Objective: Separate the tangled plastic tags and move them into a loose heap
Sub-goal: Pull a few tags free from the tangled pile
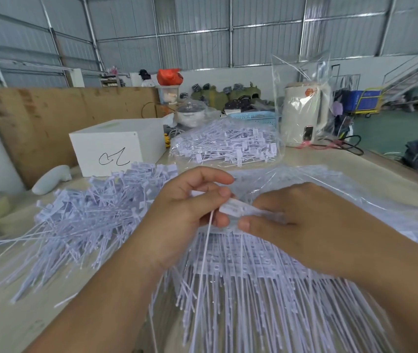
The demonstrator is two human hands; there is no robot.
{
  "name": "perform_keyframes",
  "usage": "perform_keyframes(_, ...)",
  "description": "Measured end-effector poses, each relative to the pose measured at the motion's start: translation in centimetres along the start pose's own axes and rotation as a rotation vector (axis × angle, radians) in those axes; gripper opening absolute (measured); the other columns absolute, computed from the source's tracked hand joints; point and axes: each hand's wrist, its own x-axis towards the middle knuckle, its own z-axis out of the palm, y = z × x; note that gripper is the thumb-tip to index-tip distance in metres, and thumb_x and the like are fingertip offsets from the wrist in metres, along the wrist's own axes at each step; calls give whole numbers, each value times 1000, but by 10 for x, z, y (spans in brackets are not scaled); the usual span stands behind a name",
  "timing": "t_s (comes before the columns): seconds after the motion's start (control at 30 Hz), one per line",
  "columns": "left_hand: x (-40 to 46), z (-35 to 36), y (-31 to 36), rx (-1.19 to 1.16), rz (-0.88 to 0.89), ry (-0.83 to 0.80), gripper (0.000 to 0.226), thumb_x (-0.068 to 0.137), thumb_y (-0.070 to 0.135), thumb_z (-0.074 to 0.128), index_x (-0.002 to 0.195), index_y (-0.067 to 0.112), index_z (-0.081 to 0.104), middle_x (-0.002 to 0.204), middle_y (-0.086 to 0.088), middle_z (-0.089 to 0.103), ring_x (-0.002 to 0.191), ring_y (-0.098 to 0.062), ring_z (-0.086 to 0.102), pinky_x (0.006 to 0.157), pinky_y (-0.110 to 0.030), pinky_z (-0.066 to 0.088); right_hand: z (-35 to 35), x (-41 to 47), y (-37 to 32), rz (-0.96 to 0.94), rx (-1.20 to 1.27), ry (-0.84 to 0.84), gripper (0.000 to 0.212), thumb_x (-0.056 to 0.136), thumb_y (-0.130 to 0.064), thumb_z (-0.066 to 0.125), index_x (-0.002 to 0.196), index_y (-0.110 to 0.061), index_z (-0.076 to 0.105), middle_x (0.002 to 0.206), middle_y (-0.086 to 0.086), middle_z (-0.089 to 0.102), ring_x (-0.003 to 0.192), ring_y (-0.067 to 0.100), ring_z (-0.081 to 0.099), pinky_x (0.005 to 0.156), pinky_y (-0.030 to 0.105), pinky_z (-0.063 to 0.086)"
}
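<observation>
While both hands, left hand (pixel 190 202) and right hand (pixel 297 220), pinch one white tag (pixel 236 207), loose heap (pixel 83 220) lies left.

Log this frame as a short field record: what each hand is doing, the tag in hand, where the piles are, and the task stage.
left hand: pinches the head of one tag
right hand: grips the same head from the other side
held tag: white, its tail hanging down toward the camera
loose heap: on the table, left of the hands
joined bundle: under the hands, tails toward the camera
bagged tags: behind, in clear plastic
stage: one tag being separated
</observation>
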Motion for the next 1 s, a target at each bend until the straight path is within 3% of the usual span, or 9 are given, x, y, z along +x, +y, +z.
perform_keyframes(0.1, 0, 1, -1, -35, -18, -26, 14, 71, 11, 77, 77, 22, 75, 76, -10, 66, 48, -13, 56, 54, -24, 51, 0, 1, 2, -56, -9, 50, 50, 84, -64, 40, 57, -22, 42, 50, -2, 43, 53, 11, 46, 55, 24, 24)
perform_keyframes(0.2, 1, 0, -1, -53, -23, -52, 13, 71, 12, 69, 75, 22, 75, 74, -7, 68, 49, -12, 57, 54, -25, 52, 2, 1, 1, -28, 169, 54, 39, 85, -55, 51, 64, -22, 48, 54, -6, 50, 47, 11, 45, 49, 26, 33)
perform_keyframes(0.3, 1, -3, 1, 66, -19, -69, 3, 73, 19, 75, 76, 20, 76, 70, -6, 67, 50, -13, 58, 53, -23, 50, 5, 2, 2, -1, 281, 31, 30, 87, -46, 58, 68, -23, 55, 54, -13, 53, 42, 7, 44, 47, 22, 36)
perform_keyframes(0.37, 0, -3, 1, 217, -34, -62, 14, 75, 35, 78, 75, 22, 75, 57, -3, 60, 45, -10, 53, 47, -18, 44, 4, 3, 3, 22, 324, 36, 28, 88, -41, 62, 67, -24, 57, 51, -14, 53, 41, 6, 45, 45, 19, 37)
perform_keyframes(0.47, 1, 0, 0, 153, -71, -8, 21, 78, 42, 74, 67, 23, 73, 42, 1, 42, 36, -8, 36, 41, -15, 31, 2, 5, 5, 43, 465, 32, 30, 89, -36, 64, 63, -25, 55, 47, -11, 48, 39, 6, 40, 42, 18, 33)
perform_keyframes(0.57, 2, 5, 0, 76, -22, 72, 25, 79, 41, 60, 65, 23, 70, 41, 1, 39, 37, -9, 34, 42, -16, 30, 4, 7, 5, 63, 598, 120, 31, 90, -30, 64, 61, -23, 54, 44, -10, 42, 36, 4, 34, 39, 14, 27)
perform_keyframes(0.77, 1, 15, -5, -49, 47, 202, 31, 81, 41, 60, 66, 15, 65, 44, 4, 37, 42, -12, 30, 48, -22, 30, 20, 11, -4, 128, 794, 290, 30, 93, -20, 63, 67, -9, 53, 40, -11, 35, 32, 4, 31, 36, 13, 25)
perform_keyframes(0.9, -2, 22, -3, -115, 90, 266, 29, 85, 42, 64, 64, 22, 68, 44, 6, 36, 41, -9, 32, 44, -21, 33, 26, 10, -11, 119, 851, 412, 31, 93, -22, 62, 66, -10, 51, 44, -10, 34, 37, 4, 28, 38, 14, 24)
perform_keyframes(1.0, 1, 5, 4, -195, 75, 423, 38, 92, 40, 55, 62, 25, 72, 44, 9, 36, 39, -5, 32, 39, -16, 32, 18, 9, -2, 211, 903, 614, 32, 94, -29, 59, 70, -10, 51, 48, -6, 39, 41, 8, 33, 37, 16, 30)
